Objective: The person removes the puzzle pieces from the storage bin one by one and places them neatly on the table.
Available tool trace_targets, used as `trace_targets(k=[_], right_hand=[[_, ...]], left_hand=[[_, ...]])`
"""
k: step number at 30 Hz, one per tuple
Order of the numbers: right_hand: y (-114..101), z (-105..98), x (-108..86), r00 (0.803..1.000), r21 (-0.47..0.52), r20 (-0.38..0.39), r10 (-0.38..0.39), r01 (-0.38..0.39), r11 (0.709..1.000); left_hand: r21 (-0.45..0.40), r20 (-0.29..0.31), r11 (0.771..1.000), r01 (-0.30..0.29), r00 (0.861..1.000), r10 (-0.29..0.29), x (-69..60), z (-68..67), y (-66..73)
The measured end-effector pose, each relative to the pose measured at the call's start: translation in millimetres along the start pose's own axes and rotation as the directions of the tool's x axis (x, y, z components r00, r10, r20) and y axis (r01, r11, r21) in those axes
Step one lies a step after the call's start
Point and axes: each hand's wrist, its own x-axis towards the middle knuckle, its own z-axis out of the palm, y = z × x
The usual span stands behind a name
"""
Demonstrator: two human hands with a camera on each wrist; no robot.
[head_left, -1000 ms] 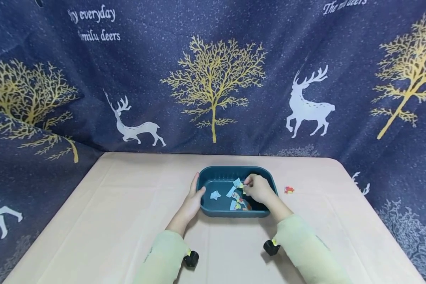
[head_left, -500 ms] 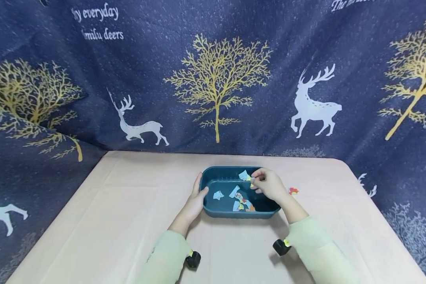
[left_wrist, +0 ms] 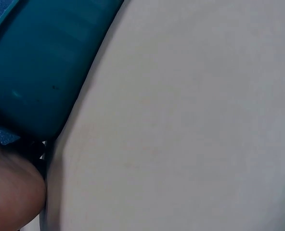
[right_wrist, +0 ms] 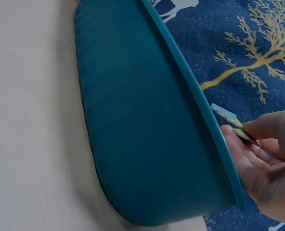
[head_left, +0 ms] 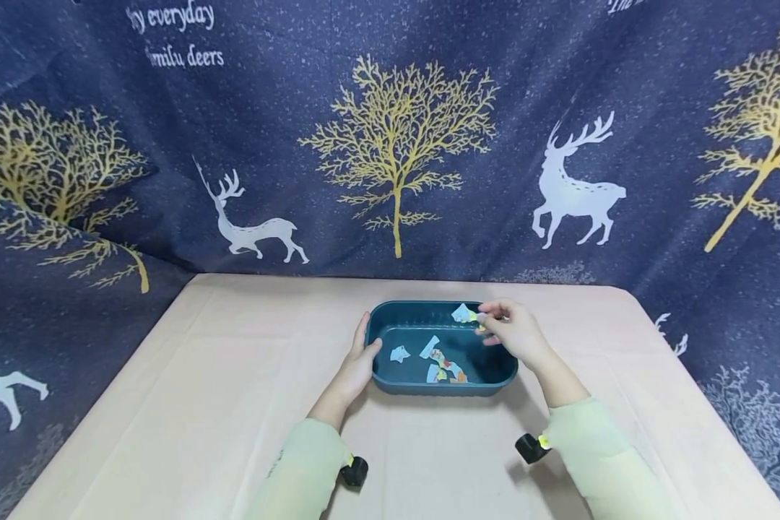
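Observation:
A dark teal tray (head_left: 442, 390) stands on the table, with several blue, red and orange paper-like pieces (head_left: 399, 354) lying inside. My left hand (head_left: 354, 368) grips its left end, thumb over the rim. Above the tray's back right part, my right hand (head_left: 520, 336) pinches a light blue and yellow piece (head_left: 463, 314) between thumb and fingers. In the right wrist view the right hand (right_wrist: 272, 159) holds that piece (right_wrist: 225, 114) beyond the tray's rim (right_wrist: 200, 96). The left wrist view shows the tray's outer wall (left_wrist: 41, 72) and part of the left hand (left_wrist: 15, 192).
A pale pink cloth covers the table (head_left: 169, 404). Behind it hangs a dark blue curtain (head_left: 364, 36) printed with trees and deer. A black device (head_left: 354, 471) is at the left sleeve, another (head_left: 531, 448) at the right.
My right hand has lifted the blue and yellow piece and moved it right, toward the tray's back right corner. The small red piece right of the tray is no longer visible. My left hand keeps its grip.

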Motion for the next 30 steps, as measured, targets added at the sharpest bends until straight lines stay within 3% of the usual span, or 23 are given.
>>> trace_targets(k=[9,17,24,30], right_hand=[[0.4,-14.1,-4.6,0.995,0.088,-0.101,0.007,0.002,0.996],[10.3,-21.9,-6.8,0.991,0.219,-0.124,0.047,-0.019,0.976],[13.9,-31.4,-9.9,0.981,0.265,-0.161,0.109,-0.064,0.962],[17.6,-37.7,-12.3,0.977,0.365,-0.157,0.144,-0.078,0.928]], left_hand=[[0.001,0.001,1.0,0.004,1.0,-0.004,2.3,0.5,0.8],[-0.004,-0.001,1.0,0.0,1.0,0.0,3.0,-0.4,-0.2],[-0.011,0.007,1.0,0.008,1.0,-0.008,3.7,0.9,1.1],[-0.004,0.002,1.0,0.017,1.0,-0.017,0.5,-0.3,0.7]])
